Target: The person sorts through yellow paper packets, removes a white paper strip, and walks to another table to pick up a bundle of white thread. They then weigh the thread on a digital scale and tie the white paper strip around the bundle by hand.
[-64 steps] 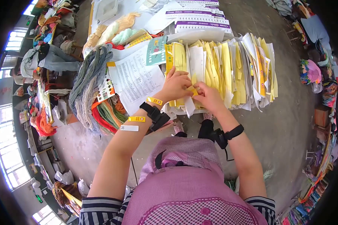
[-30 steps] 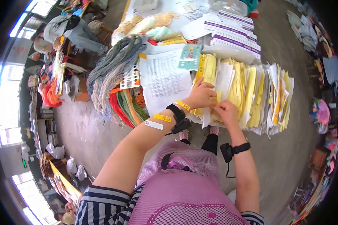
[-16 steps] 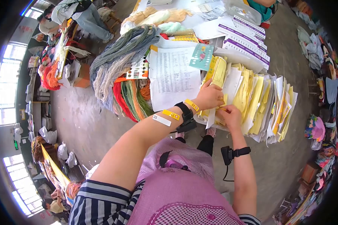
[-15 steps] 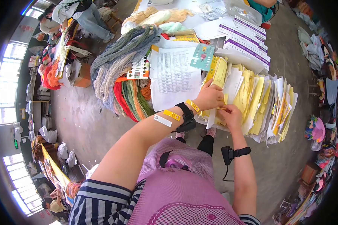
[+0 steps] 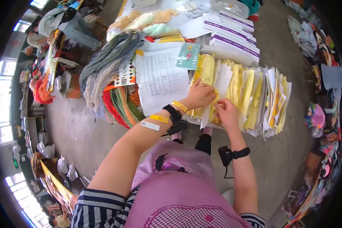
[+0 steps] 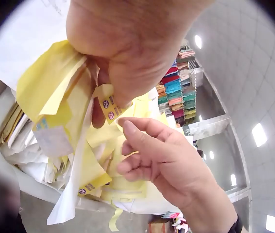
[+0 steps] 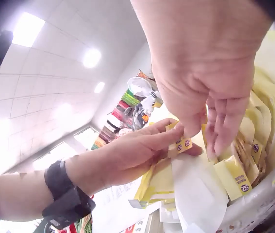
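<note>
My left hand [image 5: 201, 94] holds a small yellow printed label [image 6: 110, 108] between thumb and fingers, over the near left end of a row of packets. My right hand [image 5: 228, 112] comes in from the right, its thumb and index fingertips together at the label's edge [image 7: 181, 144]. Yellow paper packets [image 5: 235, 81] and white sheets stand upright in a pale bin [image 6: 1, 116] under both hands. Some packets carry similar printed labels. Several stickers, one of them white [image 5: 150, 125], are stuck along my left forearm.
A printed list [image 5: 161, 74] lies left of the packets, partly under a teal card [image 5: 188, 56]. Grey yarn skeins [image 5: 112, 64] and red and green ones hang over the table's left side. White-and-purple cards [image 5: 231, 40] lie behind. A person [image 5: 68, 26] bends at another table.
The head view swung right, then partly back. Both hands stay over the same packets with the label. My right fingers have shifted slightly at its edge.
</note>
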Tool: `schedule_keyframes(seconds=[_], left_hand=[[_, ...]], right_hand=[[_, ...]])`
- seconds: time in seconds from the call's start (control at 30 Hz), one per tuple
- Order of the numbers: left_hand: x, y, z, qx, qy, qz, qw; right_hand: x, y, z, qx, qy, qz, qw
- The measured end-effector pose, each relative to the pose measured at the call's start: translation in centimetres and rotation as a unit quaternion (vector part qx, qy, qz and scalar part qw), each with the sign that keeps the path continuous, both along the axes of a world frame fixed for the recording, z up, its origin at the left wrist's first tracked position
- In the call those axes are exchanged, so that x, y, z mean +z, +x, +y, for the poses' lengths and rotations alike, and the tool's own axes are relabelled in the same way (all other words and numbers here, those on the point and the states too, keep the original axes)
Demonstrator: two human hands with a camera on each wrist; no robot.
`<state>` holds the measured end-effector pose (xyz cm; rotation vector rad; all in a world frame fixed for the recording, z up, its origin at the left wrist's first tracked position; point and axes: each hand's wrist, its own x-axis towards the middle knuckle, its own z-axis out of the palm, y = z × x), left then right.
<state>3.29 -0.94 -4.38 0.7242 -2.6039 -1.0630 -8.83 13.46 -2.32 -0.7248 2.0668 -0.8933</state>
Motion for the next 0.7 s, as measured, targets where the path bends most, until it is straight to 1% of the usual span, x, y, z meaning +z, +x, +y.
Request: schedule_keyframes(seconds=[0.07,0.13,0.2,0.23,0.27,0.3,0.33,0.37,0.4,0.47,0.57,0.6,0.63,0.67,0.7], left_hand=[[0.5,0.0,-0.7,-0.012,0.04,-0.052,0.998],[0.8,-0.1,-1.1,-0.023,0.06,-0.05,0.997],[0.8,-0.1,-1.6,0.007,0.193,-0.013,0.981],[1.4,-0.1,-1.7,0.018,0.197,-0.009,0.98],[1.9,-0.2,-1.6,0.005,0.2,-0.011,0.98],[1.9,-0.1,-1.6,0.036,0.272,0.023,0.961],[1.7,-0.1,-1.7,0.068,0.341,0.055,0.936],[1.5,-0.1,-1.7,0.055,0.313,0.056,0.946],[1.4,0.0,-1.7,0.046,0.315,0.052,0.946],[1.2,0.2,-1.8,0.057,0.268,0.035,0.961],[2.0,0.1,-1.5,0.052,0.278,0.015,0.959],[2.0,0.3,-1.6,0.05,0.279,0.012,0.959],[2.2,0.4,-1.8,0.041,0.264,-0.018,0.963],[2.1,0.4,-2.0,0.033,0.263,-0.023,0.964],[1.7,0.5,-2.1,0.04,0.268,-0.011,0.963]], right_hand=[[-3.0,0.5,0.4,0.047,-0.101,-0.026,0.993],[-2.2,1.7,0.4,0.034,-0.093,-0.022,0.995],[-1.6,2.5,0.3,0.021,-0.086,-0.015,0.996],[-1.5,2.6,0.2,0.026,-0.064,0.012,0.998],[-1.4,2.9,0.3,0.031,-0.04,0.038,0.998],[0.1,3.2,0.4,0.023,-0.059,0.041,0.997],[-0.1,3.4,0.5,0.011,-0.056,0.042,0.998],[-0.5,3.5,0.6,-0.001,-0.071,0.058,0.996],[-0.6,3.6,0.6,-0.012,-0.086,0.073,0.994],[-0.6,3.3,1.0,-0.042,-0.081,0.052,0.994],[-1.9,2.7,2.0,-0.078,-0.083,0.06,0.992],[-1.6,2.6,2.3,-0.084,-0.111,0.109,0.984],[-1.3,2.6,2.5,-0.09,-0.139,0.158,0.973],[-1.0,2.6,2.7,-0.099,-0.139,0.156,0.973],[0.3,2.9,2.6,-0.065,-0.177,0.138,0.972]])
